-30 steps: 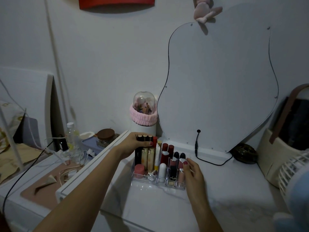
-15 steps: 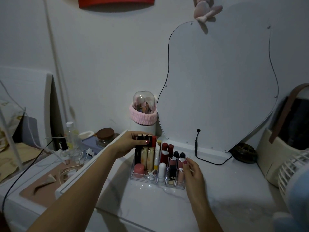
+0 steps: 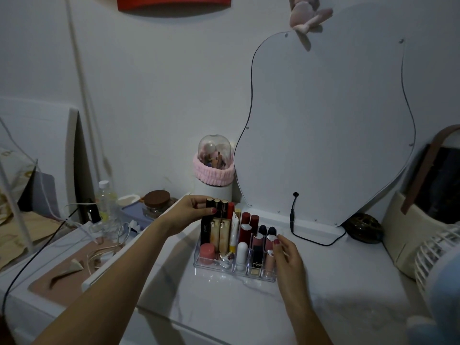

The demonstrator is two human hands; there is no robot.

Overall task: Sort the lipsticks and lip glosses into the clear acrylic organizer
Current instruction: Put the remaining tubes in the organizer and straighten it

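The organizer (image 3: 235, 270) on the desk (image 3: 336, 290) looks nearly full, with lipsticks (image 3: 245, 226) and glosses standing in its slots. Her left hand (image 3: 185, 215) pinches the black tube (image 3: 210, 207) at the back corner; her right hand (image 3: 288, 255) rests loosely open against the organizer's right end. I see none left loose.

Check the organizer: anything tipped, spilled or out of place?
Mostly tidy. The tubes in the clear acrylic organizer stand upright. One oddity: a white tube with a yellow cap leans against its neighbours. The left hand touches the back-row tubes; the right hand rests at the organizer's right end.
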